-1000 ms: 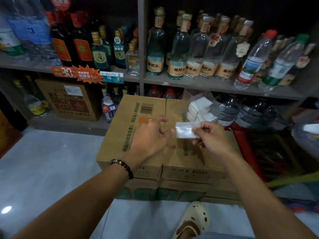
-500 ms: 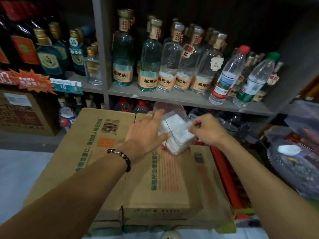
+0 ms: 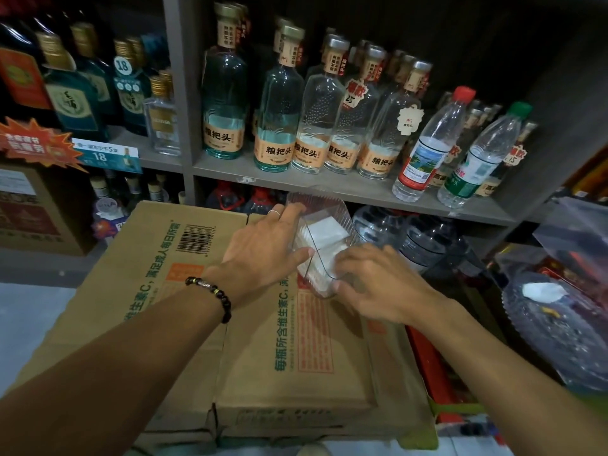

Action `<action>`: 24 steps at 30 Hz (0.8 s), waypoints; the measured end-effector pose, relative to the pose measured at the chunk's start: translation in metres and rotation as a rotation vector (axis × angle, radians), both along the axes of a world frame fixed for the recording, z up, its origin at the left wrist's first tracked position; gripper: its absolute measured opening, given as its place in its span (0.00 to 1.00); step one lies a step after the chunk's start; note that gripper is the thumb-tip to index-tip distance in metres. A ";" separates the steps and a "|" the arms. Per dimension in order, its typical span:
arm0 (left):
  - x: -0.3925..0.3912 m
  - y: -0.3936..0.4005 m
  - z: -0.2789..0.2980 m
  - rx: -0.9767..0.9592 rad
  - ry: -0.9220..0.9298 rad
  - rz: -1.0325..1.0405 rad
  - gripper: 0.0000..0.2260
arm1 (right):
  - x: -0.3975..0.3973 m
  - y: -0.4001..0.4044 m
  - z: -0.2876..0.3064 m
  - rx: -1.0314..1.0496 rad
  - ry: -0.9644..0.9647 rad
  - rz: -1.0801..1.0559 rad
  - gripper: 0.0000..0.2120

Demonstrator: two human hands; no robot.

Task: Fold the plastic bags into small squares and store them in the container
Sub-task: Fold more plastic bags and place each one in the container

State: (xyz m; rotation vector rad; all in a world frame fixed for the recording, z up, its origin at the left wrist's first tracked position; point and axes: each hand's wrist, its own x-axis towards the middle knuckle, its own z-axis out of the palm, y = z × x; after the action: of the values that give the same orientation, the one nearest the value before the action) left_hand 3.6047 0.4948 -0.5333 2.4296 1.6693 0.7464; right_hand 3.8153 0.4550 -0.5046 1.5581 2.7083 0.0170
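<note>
A clear plastic container (image 3: 329,209) stands on the far edge of a cardboard box (image 3: 296,357), tilted a little. White folded plastic bags (image 3: 324,230) are stacked inside it as small squares. My left hand (image 3: 263,241) lies flat against the container's left wall, fingers straight and thumb tip at its rim. Bent fingertips of my right hand (image 3: 378,284) touch the container's near right corner and the top of the stack. No loose bag is in either hand.
Another carton (image 3: 158,274) lies beside the first one. Behind them a grey shelf (image 3: 329,187) carries glass liquor bottles (image 3: 279,110) and two water bottles (image 3: 431,143). Large water jugs (image 3: 427,238) stand below it. A clear plastic bundle (image 3: 559,324) sits at the right.
My right hand brought the folded bag to the container, put it in and let go, then dropped to the near corner. My left hand slid along the container's side. The camera moved closer.
</note>
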 end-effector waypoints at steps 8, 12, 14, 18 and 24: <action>-0.002 0.004 0.000 -0.035 0.021 -0.031 0.30 | -0.001 0.007 -0.002 -0.031 0.044 -0.030 0.20; -0.001 0.002 0.002 -0.063 0.038 -0.029 0.31 | -0.007 0.004 -0.008 -0.130 -0.045 -0.021 0.26; 0.000 -0.001 0.007 -0.072 0.063 -0.034 0.32 | -0.007 0.002 -0.007 -0.115 -0.033 -0.037 0.25; -0.007 -0.016 0.017 -0.042 0.111 -0.073 0.26 | -0.011 -0.005 0.008 -0.012 0.061 -0.099 0.28; -0.053 -0.073 0.023 -0.121 0.161 -0.055 0.19 | -0.062 -0.042 0.026 0.012 0.187 -0.046 0.22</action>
State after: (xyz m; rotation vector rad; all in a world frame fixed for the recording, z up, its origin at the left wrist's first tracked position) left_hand 3.5516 0.4218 -0.5105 2.4974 1.6403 0.4392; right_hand 3.7537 0.4131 -0.4787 1.7060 2.8137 -0.1195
